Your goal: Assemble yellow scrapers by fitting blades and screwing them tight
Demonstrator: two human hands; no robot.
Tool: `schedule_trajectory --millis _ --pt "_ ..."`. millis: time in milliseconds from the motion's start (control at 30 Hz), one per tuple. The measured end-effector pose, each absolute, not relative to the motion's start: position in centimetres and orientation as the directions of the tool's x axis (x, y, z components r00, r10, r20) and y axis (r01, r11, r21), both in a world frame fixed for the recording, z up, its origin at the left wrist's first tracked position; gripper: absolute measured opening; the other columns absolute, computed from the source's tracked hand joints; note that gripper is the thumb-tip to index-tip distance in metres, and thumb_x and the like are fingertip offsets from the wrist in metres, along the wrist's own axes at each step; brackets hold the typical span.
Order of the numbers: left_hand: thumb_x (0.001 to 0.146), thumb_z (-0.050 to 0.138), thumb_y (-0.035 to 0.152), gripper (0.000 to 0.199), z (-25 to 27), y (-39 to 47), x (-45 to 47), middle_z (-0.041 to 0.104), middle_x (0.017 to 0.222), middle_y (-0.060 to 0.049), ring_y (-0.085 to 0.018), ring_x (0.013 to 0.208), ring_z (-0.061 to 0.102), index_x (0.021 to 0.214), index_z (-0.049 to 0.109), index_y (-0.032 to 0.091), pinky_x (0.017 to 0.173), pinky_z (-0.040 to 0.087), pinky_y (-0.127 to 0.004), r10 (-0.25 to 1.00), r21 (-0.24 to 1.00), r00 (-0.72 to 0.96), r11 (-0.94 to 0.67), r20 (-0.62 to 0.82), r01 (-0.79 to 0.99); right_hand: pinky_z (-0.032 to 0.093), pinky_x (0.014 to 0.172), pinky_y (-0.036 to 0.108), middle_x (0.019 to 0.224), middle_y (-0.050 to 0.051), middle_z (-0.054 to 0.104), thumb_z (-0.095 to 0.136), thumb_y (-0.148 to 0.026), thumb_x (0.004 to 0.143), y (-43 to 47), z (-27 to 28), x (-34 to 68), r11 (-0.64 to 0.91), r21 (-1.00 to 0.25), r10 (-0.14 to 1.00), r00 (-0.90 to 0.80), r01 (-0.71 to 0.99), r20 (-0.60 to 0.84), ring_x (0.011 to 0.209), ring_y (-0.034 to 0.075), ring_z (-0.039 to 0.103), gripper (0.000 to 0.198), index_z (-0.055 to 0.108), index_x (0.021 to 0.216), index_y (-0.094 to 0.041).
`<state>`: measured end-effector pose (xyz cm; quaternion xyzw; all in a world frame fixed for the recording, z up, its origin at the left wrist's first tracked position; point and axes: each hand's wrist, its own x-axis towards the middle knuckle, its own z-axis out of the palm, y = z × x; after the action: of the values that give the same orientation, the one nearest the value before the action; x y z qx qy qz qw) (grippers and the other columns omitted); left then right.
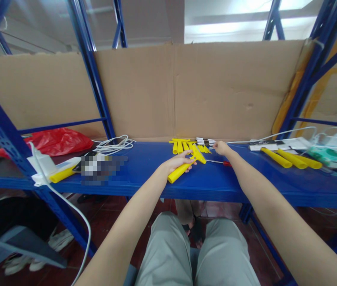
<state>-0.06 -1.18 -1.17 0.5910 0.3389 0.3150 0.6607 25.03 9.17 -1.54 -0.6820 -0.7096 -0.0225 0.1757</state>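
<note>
Your right hand (pixel 222 148) reaches the small black-and-white parts (pixel 205 141) at the shelf's back; its fingers are too small to judge. Your left hand (pixel 178 161) wraps a smooth yellow plastic scraper (pixel 186 165) on the blue metal shelf (pixel 144 167).

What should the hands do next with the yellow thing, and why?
Probably the right hand should pinch one small piece from the row of black-and-white parts it is touching. The left hand already holds a yellow scraper handle on the blue shelf, head pointing toward that row, and a red screwdriver lies close by.
</note>
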Motion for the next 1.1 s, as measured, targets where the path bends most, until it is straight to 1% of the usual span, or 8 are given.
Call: schedule_trajectory --millis 133,300,433,533,667,833,933,1100 --pt "0.081 0.060 0.007 0.068 -1.2 -1.2 0.0 0.063 0.081 -0.003 -0.008 0.049 0.054 0.141 0.030 0.020 0.045 0.042 -0.019 0.820 0.995 0.568 0.100 -0.074 -0.014 0.046 0.067 0.018 0.088 0.010 0.074 0.054 -0.008 0.080 9.4 -1.6 25.8 0.054 -0.234 0.970 0.005 0.971 0.245 0.079 0.017 0.067 0.025 0.074 0.095 -0.010" --pt "0.081 0.063 0.009 0.069 -1.3 -0.9 -0.1 0.064 0.081 -0.003 -0.008 0.050 0.055 0.141 0.031 0.021 0.045 0.043 -0.019 0.811 0.994 0.579 0.112 -0.082 -0.016 0.047 0.064 0.019 0.078 0.008 0.074 0.059 -0.015 0.081 9.7 -1.8 26.4 0.042 -0.257 0.976 0.015 0.965 0.218 0.070 0.016 0.066 0.022 0.075 0.094 -0.011" --pt "0.080 0.062 0.009 0.069 -1.3 -0.9 -0.1 0.064 0.081 -0.003 -0.009 0.051 0.055 0.141 0.031 0.021 0.046 0.043 -0.019 0.811 0.993 0.579 0.116 -0.085 -0.017 0.047 0.064 0.020 0.074 0.008 0.073 0.060 -0.017 0.081 9.6 -1.7 26.8 0.063 -0.206 0.983 -0.025 0.977 0.183 0.071 0.017 0.066 0.019 0.076 0.087 -0.012" --pt "0.081 0.060 0.007 0.068 -1.2 -1.2 -0.1 0.064 0.081 -0.003 -0.009 0.051 0.055 0.141 0.031 0.020 0.046 0.043 -0.019 0.817 0.994 0.571 0.112 -0.083 -0.016 0.047 0.067 0.020 0.083 0.009 0.075 0.061 -0.012 0.077 9.3 -1.6 27.1 0.088 -0.155 0.983 -0.061 0.984 0.170 0.079 0.019 0.067 0.018 0.076 0.086 -0.013" --pt "0.081 0.058 0.006 0.068 -0.9 -1.6 0.0 0.063 0.081 -0.003 -0.009 0.050 0.054 0.142 0.029 0.019 0.047 0.043 -0.019 0.825 0.994 0.560 0.104 -0.080 -0.011 0.047 0.073 0.019 0.095 0.011 0.074 0.058 -0.007 0.076 8.8 -1.4 27.1 0.088 -0.099 0.982 -0.070 0.991 0.176 0.086 0.019 0.068 0.024 0.076 0.090 -0.012" --pt "0.083 0.053 0.004 0.066 -0.8 -1.8 0.1 0.063 0.080 -0.003 -0.008 0.048 0.054 0.142 0.028 0.018 0.045 0.043 -0.019 0.830 0.994 0.551 0.106 -0.082 -0.011 0.048 0.070 0.021 0.095 0.011 0.074 0.056 -0.007 0.074 8.0 -1.1 26.6 0.063 -0.062 0.988 -0.053 0.996 0.148 0.086 0.020 0.068 0.026 0.075 0.091 -0.012" --pt "0.083 0.056 0.005 0.067 -0.9 -1.7 0.1 0.063 0.080 -0.003 -0.008 0.049 0.054 0.142 0.028 0.018 0.045 0.043 -0.019 0.826 0.994 0.557 0.108 -0.083 -0.012 0.047 0.069 0.021 0.094 0.012 0.074 0.055 -0.005 0.074 7.8 -1.0 26.3 0.072 -0.042 0.990 -0.066 0.997 0.126 0.085 0.020 0.068 0.026 0.075 0.090 -0.010" --pt "0.082 0.056 0.006 0.067 -0.9 -1.5 0.0 0.063 0.080 -0.003 -0.008 0.049 0.054 0.142 0.028 0.019 0.045 0.043 -0.018 0.822 0.994 0.564 0.105 -0.085 -0.003 0.047 0.070 0.022 0.090 0.013 0.074 0.053 -0.009 0.078 7.7 -1.0 26.0 0.047 0.010 0.994 -0.048 0.999 0.100 0.083 0.021 0.068 0.025 0.074 0.091 -0.010"
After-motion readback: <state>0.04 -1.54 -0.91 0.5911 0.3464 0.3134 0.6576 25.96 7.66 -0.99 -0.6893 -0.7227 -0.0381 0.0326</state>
